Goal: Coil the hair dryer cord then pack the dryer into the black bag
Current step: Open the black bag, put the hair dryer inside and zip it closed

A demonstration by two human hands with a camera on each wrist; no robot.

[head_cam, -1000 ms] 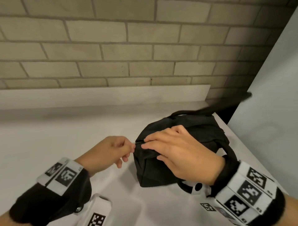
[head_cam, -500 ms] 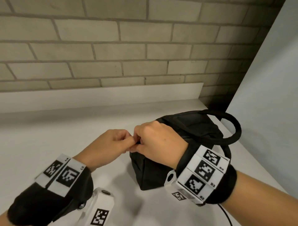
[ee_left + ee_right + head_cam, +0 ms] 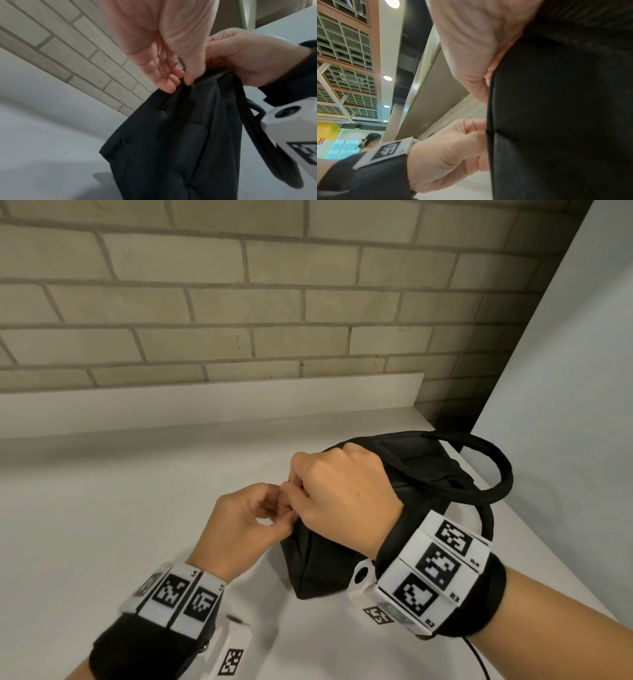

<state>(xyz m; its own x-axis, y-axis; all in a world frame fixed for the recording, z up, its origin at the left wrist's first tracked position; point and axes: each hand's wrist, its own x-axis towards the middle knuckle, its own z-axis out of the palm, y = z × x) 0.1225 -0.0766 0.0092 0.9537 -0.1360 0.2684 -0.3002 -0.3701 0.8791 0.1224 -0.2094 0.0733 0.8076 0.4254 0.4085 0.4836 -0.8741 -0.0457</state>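
In the head view, the black bag stands on the white table, near the brick wall, its 2 loop handles on the side away from the left hand. The right hand is clenched on the bag's top end, and the left hand pinches the same end just beside it. In the left wrist view, the left fingertips nip the bag's top seam while the right hand grasps the fabric next to them. In the right wrist view, the bag fills the frame beside the left hand, whose curled fingers press its edge. The dryer is not visible.
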